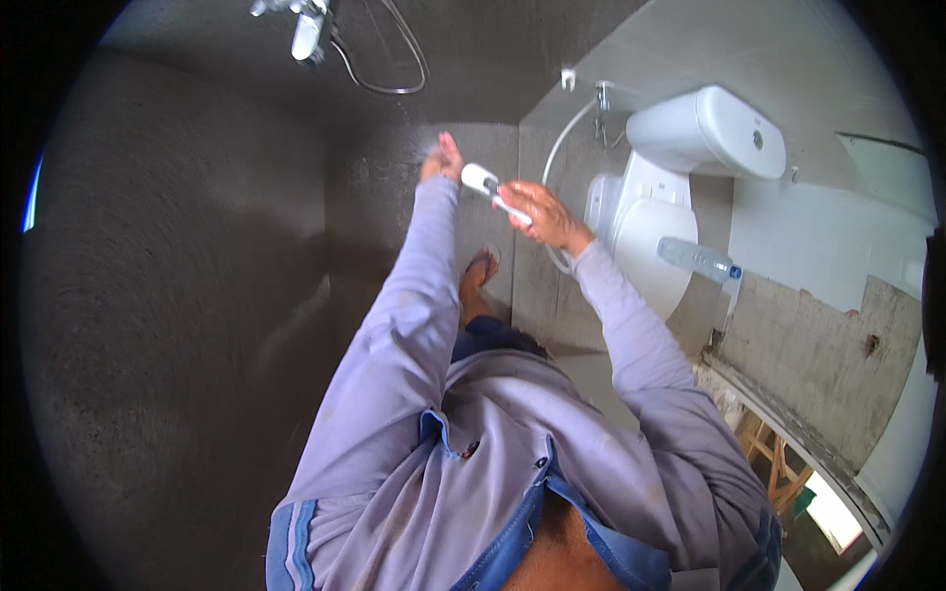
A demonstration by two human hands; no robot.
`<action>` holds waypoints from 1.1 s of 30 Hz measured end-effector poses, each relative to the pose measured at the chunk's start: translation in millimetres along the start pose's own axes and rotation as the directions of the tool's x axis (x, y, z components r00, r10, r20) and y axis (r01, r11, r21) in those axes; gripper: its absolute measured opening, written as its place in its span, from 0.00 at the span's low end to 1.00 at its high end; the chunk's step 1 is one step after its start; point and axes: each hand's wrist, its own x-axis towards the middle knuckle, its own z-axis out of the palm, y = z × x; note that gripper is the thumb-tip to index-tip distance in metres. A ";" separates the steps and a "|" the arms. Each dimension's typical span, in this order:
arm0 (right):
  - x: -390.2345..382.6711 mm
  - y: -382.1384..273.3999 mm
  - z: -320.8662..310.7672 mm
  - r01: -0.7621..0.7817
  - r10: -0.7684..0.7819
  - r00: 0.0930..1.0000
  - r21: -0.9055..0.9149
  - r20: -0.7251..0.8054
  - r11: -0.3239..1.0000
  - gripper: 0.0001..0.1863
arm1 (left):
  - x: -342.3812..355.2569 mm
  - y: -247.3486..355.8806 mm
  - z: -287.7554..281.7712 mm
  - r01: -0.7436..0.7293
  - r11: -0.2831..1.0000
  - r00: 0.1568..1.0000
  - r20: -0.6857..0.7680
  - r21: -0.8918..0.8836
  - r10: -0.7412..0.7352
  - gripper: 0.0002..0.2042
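Note:
My right hand (541, 214) is closed around the handle of a white bidet sprayer (479, 178), whose head points toward my left hand. A white hose (555, 148) runs from the sprayer up to a metal valve (603, 98) on the wall. My left hand (443, 160) is held out just left of the sprayer head, apart from it and holding nothing. Its fingers look stretched out, and a whitish blur, seemingly water spray, lies over part of it.
At right stands a white toilet (662, 236) with its lid down and a clear plastic bottle (698, 258) lying on it. A chrome tap (307, 35) with a looping metal hose (422, 74) is at the upper left. My sandalled foot (481, 264) stands on the grey floor.

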 end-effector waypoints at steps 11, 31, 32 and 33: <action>-35.2 150.9 -35.1 -0.538 0.539 0.843 0.011 -0.003 0.843 0.35 | -99.5 118.6 -10.0 -0.379 0.588 0.916 0.198 0.715 0.349 0.08; -63.6 220.6 -34.9 -0.295 0.358 0.826 0.208 -0.434 0.933 0.38 | -184.0 264.2 -201.2 -0.072 -0.400 0.933 0.204 0.914 0.298 0.08; -68.5 217.8 -38.1 -0.325 0.371 0.824 0.180 -0.429 0.929 0.38 | -182.4 254.2 -191.1 -0.090 -0.413 0.933 0.222 0.906 0.284 0.09; -70.3 220.8 -37.0 -0.324 0.381 0.800 0.200 -0.463 0.925 0.38 | -180.9 244.1 -180.9 -0.107 -0.425 0.933 0.239 0.899 0.270 0.09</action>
